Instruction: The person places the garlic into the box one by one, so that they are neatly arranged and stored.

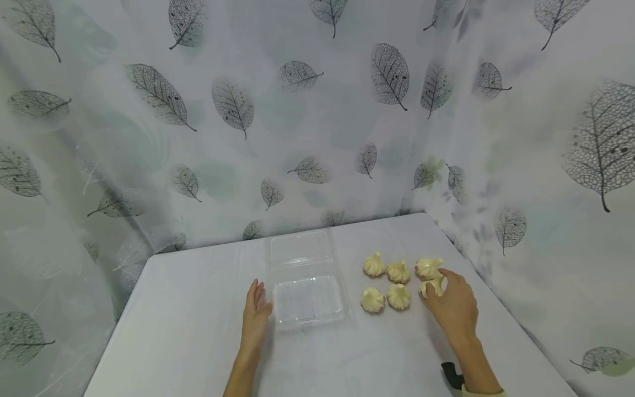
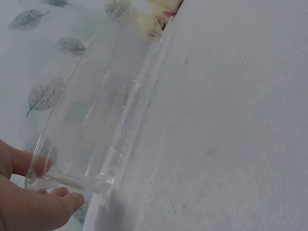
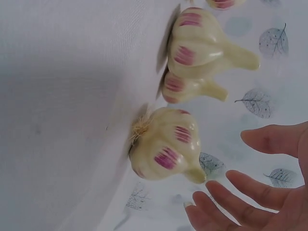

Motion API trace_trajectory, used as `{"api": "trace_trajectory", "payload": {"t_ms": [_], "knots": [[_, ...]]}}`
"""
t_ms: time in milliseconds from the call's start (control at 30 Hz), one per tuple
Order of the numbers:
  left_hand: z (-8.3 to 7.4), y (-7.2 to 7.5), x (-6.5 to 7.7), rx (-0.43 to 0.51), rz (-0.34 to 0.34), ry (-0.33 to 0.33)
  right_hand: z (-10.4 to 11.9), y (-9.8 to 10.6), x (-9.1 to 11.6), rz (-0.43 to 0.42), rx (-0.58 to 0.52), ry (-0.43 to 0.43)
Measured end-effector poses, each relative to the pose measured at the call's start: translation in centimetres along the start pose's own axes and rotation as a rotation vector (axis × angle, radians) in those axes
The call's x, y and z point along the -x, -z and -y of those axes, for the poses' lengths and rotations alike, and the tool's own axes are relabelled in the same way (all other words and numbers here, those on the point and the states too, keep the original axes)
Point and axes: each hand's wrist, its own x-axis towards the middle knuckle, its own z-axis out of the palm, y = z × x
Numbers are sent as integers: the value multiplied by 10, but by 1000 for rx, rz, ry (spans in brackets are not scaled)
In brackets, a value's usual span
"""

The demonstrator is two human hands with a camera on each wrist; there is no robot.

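A clear plastic container (image 1: 308, 300) lies with its lid (image 1: 301, 248) folded back behind it. My left hand (image 1: 255, 317) is at its left side, fingers loosely extended; the left wrist view shows the fingertips (image 2: 73, 199) by the container's end wall (image 2: 67, 180). Right of the container are several garlic bulbs, pale with purple streaks, including one at front left (image 1: 372, 300). My right hand (image 1: 455, 306) reaches over the rightmost pair, nearest the front garlic bulb (image 3: 166, 144). Its thumb and fingers are spread, and a gap separates them from the bulb in the right wrist view.
The bulbs and container share a white-covered table (image 1: 188, 320). A leaf-printed curtain (image 1: 317, 127) hangs behind the table and along its sides. A black curved object (image 1: 451, 375) is beside my right wrist, near the bottom of the head view.
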Motion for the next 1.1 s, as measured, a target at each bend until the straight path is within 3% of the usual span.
{"api": "trace_trajectory", "payload": {"t_ms": [233,533,767,1100], "knots": [[2,-1,1,93,7,-21,-7,2,-8,-8,12,-38],[9,1,1,207,30,-20,-20,-7,-18,-27,-11,12],[10,1,-2,384,14,-6,-20,-6,-17,-45,-63,31],[12,0,-3,575,-17,-80,-9,5,-13,-45,-79,58]]}}
